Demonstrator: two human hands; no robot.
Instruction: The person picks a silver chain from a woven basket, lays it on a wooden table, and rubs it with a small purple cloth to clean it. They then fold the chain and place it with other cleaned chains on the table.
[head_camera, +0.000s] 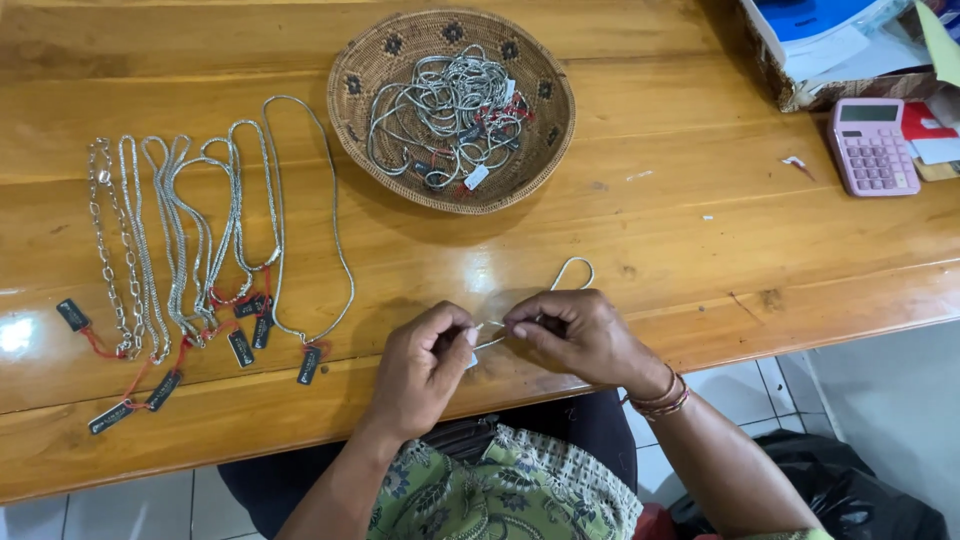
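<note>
My left hand (422, 368) and my right hand (578, 335) meet near the front edge of the wooden table (650, 220). Both pinch the ends of a thin silver necklace (572, 271), whose loop lies on the wood just beyond my right fingers. Further back stands a round woven basket (380, 60) holding a tangle of several silver chains (445, 110) with small tags. To my left, several silver necklaces (190, 240) lie side by side in long loops, each with a dark tag (309, 365) on a red string.
A pink calculator (872, 147) sits at the table's right side, next to cards and a box of papers (820, 50) in the far right corner. A black bag (860, 490) lies on the tiled floor at lower right.
</note>
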